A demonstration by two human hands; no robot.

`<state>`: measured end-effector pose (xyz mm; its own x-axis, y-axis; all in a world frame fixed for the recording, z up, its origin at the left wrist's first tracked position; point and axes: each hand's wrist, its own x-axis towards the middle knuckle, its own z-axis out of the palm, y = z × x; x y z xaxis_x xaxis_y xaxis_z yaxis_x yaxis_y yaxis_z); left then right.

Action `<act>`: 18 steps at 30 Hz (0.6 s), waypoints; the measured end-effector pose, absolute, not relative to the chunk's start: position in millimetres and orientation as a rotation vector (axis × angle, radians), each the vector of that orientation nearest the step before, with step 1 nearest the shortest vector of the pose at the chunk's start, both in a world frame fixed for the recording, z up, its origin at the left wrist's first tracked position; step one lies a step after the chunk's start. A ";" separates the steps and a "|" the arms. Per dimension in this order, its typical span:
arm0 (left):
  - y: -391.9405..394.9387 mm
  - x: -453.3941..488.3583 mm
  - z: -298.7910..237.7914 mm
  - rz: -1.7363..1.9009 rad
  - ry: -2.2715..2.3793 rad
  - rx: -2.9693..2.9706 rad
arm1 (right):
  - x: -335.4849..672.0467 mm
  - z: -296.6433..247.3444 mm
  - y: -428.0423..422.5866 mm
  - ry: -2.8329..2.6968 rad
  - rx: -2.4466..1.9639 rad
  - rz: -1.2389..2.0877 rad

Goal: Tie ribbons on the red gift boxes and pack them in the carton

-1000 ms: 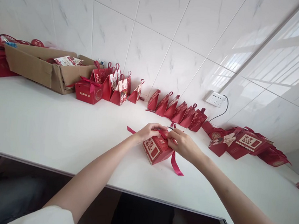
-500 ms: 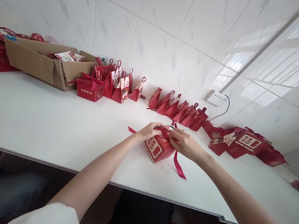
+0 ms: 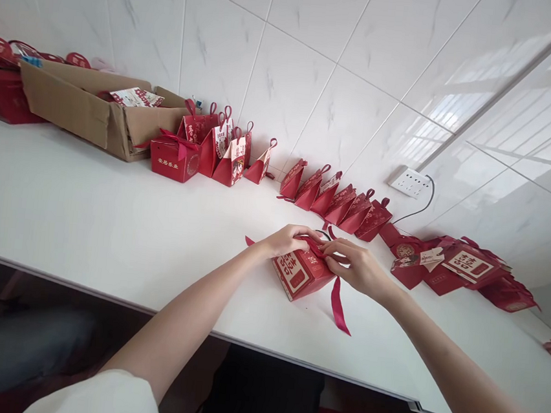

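Note:
On the white table in front of me sits a red gift box [image 3: 302, 275] with a large double-happiness character on its side. My left hand [image 3: 292, 239] is closed at the top of the box, fingertips pinching the red ribbon there. From the other side, my right hand [image 3: 355, 266] also pinches ribbon at the top edge. One loose end of the red ribbon [image 3: 340, 309] trails down right of the box onto the table. Another end pokes out left, behind my left wrist. Fingers partly hide the middle of the ribbon.
An open cardboard box [image 3: 71, 105] stands at the back left, beside a red box with a bow [image 3: 175, 160]. Several small red triangular boxes [image 3: 341, 205] line the wall. More red boxes [image 3: 469, 267] are piled at right, near a power strip [image 3: 408, 181].
The whole scene has shifted slightly rightward in view. My right fingers have lifted and spread slightly at the ribbon; my left hand keeps its place on the box.

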<state>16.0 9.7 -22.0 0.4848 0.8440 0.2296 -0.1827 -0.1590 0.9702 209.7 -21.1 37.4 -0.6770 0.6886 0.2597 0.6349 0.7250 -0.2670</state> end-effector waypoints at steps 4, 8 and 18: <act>11.8 16.9 -25.1 0.975 0.587 1.459 | 211.2 31.6 -14.3 -2.509 -1.070 0.455; 13.3 17.3 -27.2 0.958 0.581 1.436 | 216.0 34.2 -13.1 -2.402 -1.133 0.853; 12.3 17.1 -25.6 0.952 0.542 1.425 | 216.7 46.4 -25.7 -2.523 -1.196 0.428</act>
<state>17.1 12.3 -25.6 0.5454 0.8088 0.2202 -0.2235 -0.1128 0.9681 216.7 -25.7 46.4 -0.6008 0.7846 0.1535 0.6901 0.6059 -0.3959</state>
